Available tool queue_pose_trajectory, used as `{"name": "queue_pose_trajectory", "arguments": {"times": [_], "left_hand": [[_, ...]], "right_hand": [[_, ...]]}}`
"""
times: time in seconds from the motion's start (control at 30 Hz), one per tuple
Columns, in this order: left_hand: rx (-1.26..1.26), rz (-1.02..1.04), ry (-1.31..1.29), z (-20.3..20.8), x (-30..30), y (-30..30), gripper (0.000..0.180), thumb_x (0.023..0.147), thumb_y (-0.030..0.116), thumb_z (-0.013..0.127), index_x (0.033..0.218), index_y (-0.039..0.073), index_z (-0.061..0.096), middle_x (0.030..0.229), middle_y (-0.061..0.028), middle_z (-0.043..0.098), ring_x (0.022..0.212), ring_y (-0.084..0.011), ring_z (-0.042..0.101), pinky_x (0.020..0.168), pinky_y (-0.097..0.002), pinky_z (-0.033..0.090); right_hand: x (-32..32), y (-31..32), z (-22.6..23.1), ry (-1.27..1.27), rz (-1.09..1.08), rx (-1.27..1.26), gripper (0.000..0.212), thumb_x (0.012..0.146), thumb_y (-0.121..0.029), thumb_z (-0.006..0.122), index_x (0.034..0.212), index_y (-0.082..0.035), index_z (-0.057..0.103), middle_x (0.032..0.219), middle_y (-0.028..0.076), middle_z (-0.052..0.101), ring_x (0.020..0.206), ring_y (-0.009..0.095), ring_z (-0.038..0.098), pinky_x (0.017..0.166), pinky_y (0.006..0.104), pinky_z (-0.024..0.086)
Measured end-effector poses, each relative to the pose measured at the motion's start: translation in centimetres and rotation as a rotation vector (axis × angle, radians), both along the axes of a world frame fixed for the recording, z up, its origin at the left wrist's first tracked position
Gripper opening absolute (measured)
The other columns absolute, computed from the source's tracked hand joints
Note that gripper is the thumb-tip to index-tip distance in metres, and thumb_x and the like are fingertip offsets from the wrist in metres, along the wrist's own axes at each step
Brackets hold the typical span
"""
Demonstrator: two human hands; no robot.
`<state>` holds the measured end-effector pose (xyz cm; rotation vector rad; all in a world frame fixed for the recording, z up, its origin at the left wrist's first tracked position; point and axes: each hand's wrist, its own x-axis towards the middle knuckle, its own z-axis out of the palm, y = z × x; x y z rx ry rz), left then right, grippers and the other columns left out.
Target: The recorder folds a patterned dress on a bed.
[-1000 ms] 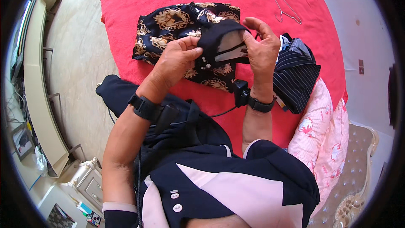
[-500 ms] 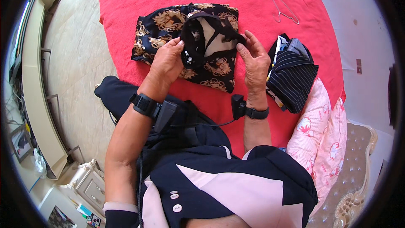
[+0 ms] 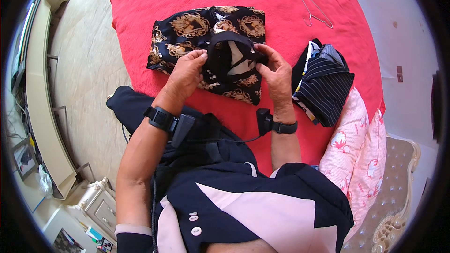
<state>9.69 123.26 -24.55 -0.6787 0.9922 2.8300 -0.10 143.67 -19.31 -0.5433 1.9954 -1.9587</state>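
Note:
A folded shirt, black with gold ornate prints, lies on the red bed cover. Over its right half stands its black collar, with a pale lining inside and small shiny buttons at the lower left. My left hand pinches the left edge of the collar between thumb and fingers. On the opposite side, my right hand grips the collar's right end, thumb below and fingers above. Both wrists wear black straps with small boxes, joined by a cable.
Right of the shirt is a stack of folded dark clothes, a pinstriped one on top. A wire hanger lies farther back. Pink patterned pillows rest by the tufted headboard. A long low cabinet stands across the floor at left.
Both hands have brought the collar slightly nearer to me. The right hand has shifted left and down, so the collar opening looks narrower and more of the shirt shows behind it.

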Motion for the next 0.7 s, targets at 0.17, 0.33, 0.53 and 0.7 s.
{"name": "queue_pose_trajectory", "arguments": {"times": [0.17,0.33,0.53,0.7], "left_hand": [[-0.709,0.079,-0.07,2.6,-0.1,1.6,0.029,0.086,0.013,0.062,0.112,0.003,0.055,0.098,-0.0041,0.061,0.093,-0.0155,0.058,0.081,-0.028,0.047],[-1.231,0.313,-0.001,4.0,-1.0,2.4,0.039,0.076,0.015,0.071,0.109,0.002,0.053,0.104,-0.0141,0.053,0.096,-0.0251,0.053,0.088,-0.0353,0.043],[-1.685,0.339,0.375,7.6,-2.4,2.6,0.048,0.062,0.014,0.078,0.106,0.009,0.058,0.109,-0.0123,0.052,0.106,-0.031,0.047,0.093,-0.0392,0.038],[-1.771,0.261,0.429,6.1,-3.6,1.4,0.024,0.067,0.007,0.072,0.088,0.006,0.059,0.082,-0.009,0.059,0.084,-0.029,0.055,0.077,-0.0368,0.044]], "right_hand": [[0.0,0.1,-1.0,-0.008,-0.189,0.087,0.021,0.085,0.002,0.059,0.106,0.001,0.064,0.096,0.002,0.065,0.085,0.008,0.058,0.078,0.0216,0.047],[0.4,-1.1,0.0,0.041,-0.279,-0.08,0.015,0.087,-0.004,0.061,0.101,0.001,0.066,0.092,0.001,0.065,0.082,0.007,0.058,0.075,0.0199,0.046],[0.7,-0.9,0.2,0.206,-0.318,0.037,0.016,0.085,0.004,0.057,0.098,0.001,0.065,0.091,0.003,0.066,0.084,0.01,0.06,0.079,0.0237,0.047],[1.1,-0.7,1.1,0.425,-0.155,0.207,0.024,0.077,0.004,0.059,0.1,0.0,0.063,0.095,0.008,0.065,0.093,0.02,0.061,0.084,0.0299,0.046]]}}
